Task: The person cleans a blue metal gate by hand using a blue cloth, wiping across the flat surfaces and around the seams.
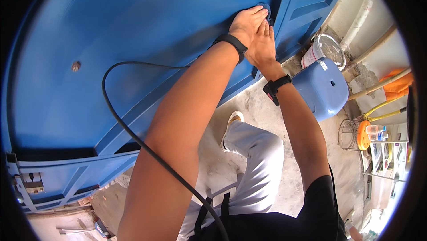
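A blue painted door (140,24) with raised borders fills the upper left in front of me. My left hand (248,22) lies flat near the panel's right border, fingers pressing a dark blue cloth (265,6) to the surface. Only the cloth's edge shows past the fingertips. Right beside it, my right hand (262,47) has its fingers straight and together, up against the left hand. Whether it too bears on the cloth is hidden. Both wrists wear black straps, and a black cable (133,134) loops across my left arm.
A blue plastic stool (323,87) stands by my right forearm, with a white bucket (310,55) behind it. Farther right are an orange stool (363,136) bearing plastic bottles (377,132), a wire basket (347,134) and poles (380,84). A rusty bolt (76,66) protrudes from the door.
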Demonstrator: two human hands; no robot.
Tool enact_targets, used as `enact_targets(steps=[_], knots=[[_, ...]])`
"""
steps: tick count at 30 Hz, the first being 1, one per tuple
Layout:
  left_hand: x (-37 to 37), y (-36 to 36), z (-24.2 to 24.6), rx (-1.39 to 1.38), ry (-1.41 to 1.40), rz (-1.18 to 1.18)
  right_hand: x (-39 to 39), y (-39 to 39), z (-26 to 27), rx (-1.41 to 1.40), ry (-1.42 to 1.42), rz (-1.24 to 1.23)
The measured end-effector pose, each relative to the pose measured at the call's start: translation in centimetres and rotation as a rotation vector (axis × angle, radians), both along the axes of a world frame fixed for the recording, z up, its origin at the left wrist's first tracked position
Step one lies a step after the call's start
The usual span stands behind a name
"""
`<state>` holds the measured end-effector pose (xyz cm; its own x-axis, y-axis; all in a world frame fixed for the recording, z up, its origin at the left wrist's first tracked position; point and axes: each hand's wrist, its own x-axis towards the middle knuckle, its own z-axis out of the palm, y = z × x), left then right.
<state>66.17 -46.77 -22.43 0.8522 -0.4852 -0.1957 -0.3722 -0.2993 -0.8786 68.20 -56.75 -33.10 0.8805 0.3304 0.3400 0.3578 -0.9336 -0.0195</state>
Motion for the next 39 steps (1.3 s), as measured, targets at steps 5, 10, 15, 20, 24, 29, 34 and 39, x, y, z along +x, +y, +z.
enact_targets(steps=[5,10,15,20,24,29,34,39], knots=[[-1.4,2.8,-1.3,-0.039,-0.063,0.011,-2.2,2.4,0.1,-0.038,-0.079,0.035],[-3.5,5.4,-2.3,-0.076,-0.093,0.022,-4.9,4.7,-0.2,-0.026,-0.111,0.060],[-6.4,7.8,-2.1,-0.086,-0.048,0.063,-7.7,7.2,0.0,-0.033,-0.090,0.102],[-9.4,10.4,-2.1,-0.112,-0.037,0.085,-10.5,9.4,0.6,-0.086,-0.066,0.161],[-11.6,12.6,-2.7,-0.140,-0.050,0.101,-12.8,11.0,0.8,-0.083,-0.077,0.224],[-14.8,15.7,-3.6,-0.169,-0.081,0.128,-15.9,13.6,1.5,-0.179,-0.009,0.282],[-17.9,18.3,-4.0,-0.208,-0.082,0.141,-18.8,15.7,1.3,-0.160,-0.062,0.320],[-21.0,21.6,-4.6,-0.233,-0.086,0.143,-21.7,18.2,1.5,-0.157,-0.062,0.384]])
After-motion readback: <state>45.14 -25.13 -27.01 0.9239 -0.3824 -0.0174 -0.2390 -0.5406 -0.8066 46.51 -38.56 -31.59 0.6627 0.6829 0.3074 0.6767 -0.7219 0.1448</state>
